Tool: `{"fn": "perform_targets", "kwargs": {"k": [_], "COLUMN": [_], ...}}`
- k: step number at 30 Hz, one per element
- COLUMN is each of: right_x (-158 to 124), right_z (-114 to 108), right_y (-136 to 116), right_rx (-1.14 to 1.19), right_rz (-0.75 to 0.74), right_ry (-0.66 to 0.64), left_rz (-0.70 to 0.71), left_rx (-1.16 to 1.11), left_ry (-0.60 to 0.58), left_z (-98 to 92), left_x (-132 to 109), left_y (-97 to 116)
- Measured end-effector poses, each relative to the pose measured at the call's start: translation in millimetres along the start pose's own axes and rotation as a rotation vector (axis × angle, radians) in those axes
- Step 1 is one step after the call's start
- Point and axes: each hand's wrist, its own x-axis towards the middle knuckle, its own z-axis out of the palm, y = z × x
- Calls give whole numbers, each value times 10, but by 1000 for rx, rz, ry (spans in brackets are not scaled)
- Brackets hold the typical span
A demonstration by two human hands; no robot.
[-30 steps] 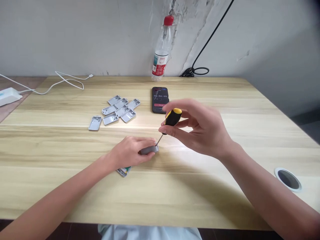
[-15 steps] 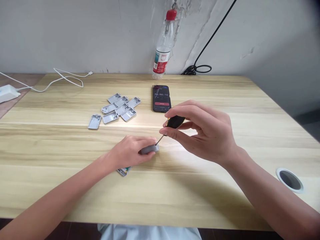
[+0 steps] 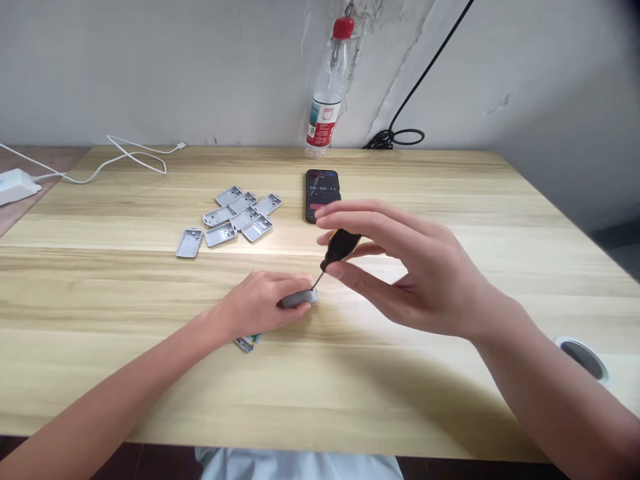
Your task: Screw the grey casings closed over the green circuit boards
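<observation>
A small grey plastic case (image 3: 299,299) is pinched between the thumb and fingers of my left hand (image 3: 263,300), low over the wooden table. My right hand (image 3: 410,267) grips the black handle of a screwdriver (image 3: 341,247). Its thin shaft slants down to the left, with the tip at the upper edge of the case; a screw there is too small to make out. Partly hidden under my left wrist lies an open case with a green circuit board (image 3: 249,342). Farther back, several open grey case halves (image 3: 245,217) lie in a loose cluster.
A phone (image 3: 323,190) showing a running timer lies beyond my right hand. Against the wall stand a plastic bottle (image 3: 325,107) with a red cap and a coiled black cable (image 3: 383,140). A white charging cable (image 3: 135,157) is at back left. A round grommet (image 3: 583,360) sits at right.
My right fingers have shifted and spread slightly around the screwdriver handle, which now leans a little more upright. The left hand and case stay in place.
</observation>
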Motion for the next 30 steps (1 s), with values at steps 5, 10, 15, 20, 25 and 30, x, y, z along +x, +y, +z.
{"fn": "perform_targets", "kwargs": {"k": [5,10,15,20,25,30], "right_x": [-3,5,81,190,228,203], "right_z": [-36,-40,-95,-57,-109,-53], "right_y": [9,0,-29,-121,-191,-126], "right_rx": [-98,-142,-181,-170,-252,-265], "right_rz": [-36,-8,-77,3,100,85], "right_ry": [-10,-131,-113,-278,-361,-282], "left_rz": [5,7,-29,-57,-114,-91], "left_rx": [9,-3,3,10,0,-30], "left_ry": [2,-7,-45,-77,-155,-118], "left_z": [9,-10,-11,-26,-45,-29], "left_x": [-1,9,32,55,54,27], "left_y": [-9,1,15,28,36,24]}}
